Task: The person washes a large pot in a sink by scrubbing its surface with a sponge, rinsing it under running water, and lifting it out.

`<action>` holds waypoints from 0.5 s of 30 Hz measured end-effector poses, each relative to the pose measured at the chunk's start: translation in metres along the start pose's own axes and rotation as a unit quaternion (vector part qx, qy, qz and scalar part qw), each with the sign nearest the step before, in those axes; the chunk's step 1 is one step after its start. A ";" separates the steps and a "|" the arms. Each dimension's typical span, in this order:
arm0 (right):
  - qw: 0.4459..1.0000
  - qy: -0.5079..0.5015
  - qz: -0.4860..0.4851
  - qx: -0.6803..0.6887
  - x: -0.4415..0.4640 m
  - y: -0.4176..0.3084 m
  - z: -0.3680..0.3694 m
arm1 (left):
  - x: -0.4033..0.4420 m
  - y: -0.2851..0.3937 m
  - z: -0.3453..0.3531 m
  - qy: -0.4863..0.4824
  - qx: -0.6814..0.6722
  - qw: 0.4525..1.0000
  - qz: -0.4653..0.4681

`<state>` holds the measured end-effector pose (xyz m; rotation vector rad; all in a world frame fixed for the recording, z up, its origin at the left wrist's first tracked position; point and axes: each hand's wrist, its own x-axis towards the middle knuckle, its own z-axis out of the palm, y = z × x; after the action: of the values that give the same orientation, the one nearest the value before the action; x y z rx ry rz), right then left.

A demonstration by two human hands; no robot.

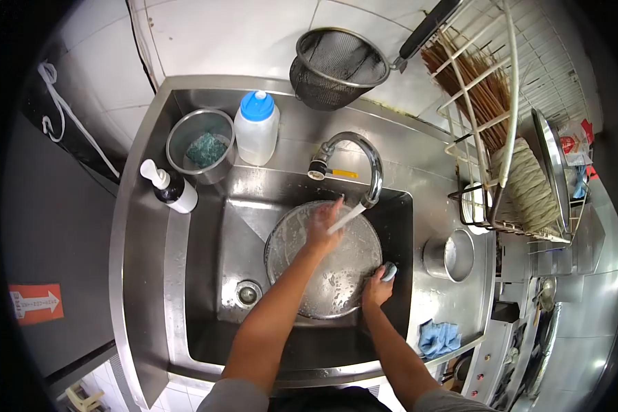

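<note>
A large round metal piece, a tray or lid, lies wet in the steel sink. My left hand is on its upper part, slightly blurred, with the thumb stretched out and fingers apart. Water runs from the curved faucet down beside that hand onto the metal. At the right rim, my right hand is closed around a small blue-grey pad. The pad looks like a sponge; its exact kind is unclear.
A metal pot with green scouring material, a blue-capped bottle and a pump bottle stand left. Behind hangs a mesh strainer. To the right are a wire rack, a round metal container and a blue cloth.
</note>
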<state>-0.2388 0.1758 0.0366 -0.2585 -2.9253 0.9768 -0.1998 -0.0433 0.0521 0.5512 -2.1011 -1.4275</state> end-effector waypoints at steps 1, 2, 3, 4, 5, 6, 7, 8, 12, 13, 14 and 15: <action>1.000 -0.015 -0.025 -0.001 0.012 -0.001 0.006 | -0.024 -0.007 -0.007 -0.061 0.236 0.969 -0.048; 0.998 -0.060 0.005 -0.026 0.023 -0.012 0.009 | -0.047 -0.006 -0.014 -0.072 0.313 0.947 -0.025; 0.993 -0.105 0.034 -0.051 0.034 -0.030 0.015 | -0.069 -0.001 -0.023 -0.082 0.388 0.918 -0.002; 0.990 -0.138 -0.008 -0.019 0.042 -0.047 0.024 | -0.089 0.005 -0.033 -0.091 0.404 0.910 -0.011; 0.987 -0.145 -0.024 -0.069 0.049 -0.064 0.042 | -0.107 0.013 -0.041 -0.100 0.421 0.902 -0.021; 0.980 -0.164 -0.046 -0.102 0.049 -0.086 0.056 | -0.122 0.023 -0.046 -0.105 0.426 0.898 -0.016; 0.968 -0.197 -0.084 -0.132 0.038 -0.118 0.069 | -0.136 0.032 -0.050 -0.096 0.422 0.899 -0.066; 0.951 -0.236 -0.133 -0.149 0.023 -0.151 0.082 | -0.144 0.035 -0.051 -0.086 0.417 0.897 -0.116; 0.779 -0.312 -0.544 -0.019 -0.066 -0.215 0.146 | -0.157 0.024 -0.050 -0.035 0.482 0.854 -0.192; 0.781 -0.310 -0.541 -0.014 -0.074 -0.216 0.155 | -0.156 0.017 -0.053 -0.015 0.505 0.839 -0.199; 0.746 -0.321 -0.584 0.010 -0.079 -0.218 0.161 | -0.154 0.013 -0.057 0.007 0.526 0.825 -0.206; 0.761 -0.319 -0.564 -0.026 -0.077 -0.216 0.163 | -0.151 0.010 -0.065 0.010 0.525 0.825 -0.207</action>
<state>-0.2099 -0.1042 0.0362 1.9245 -2.6411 0.7724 -0.0417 0.0046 0.0507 1.4836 -2.7306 -0.2531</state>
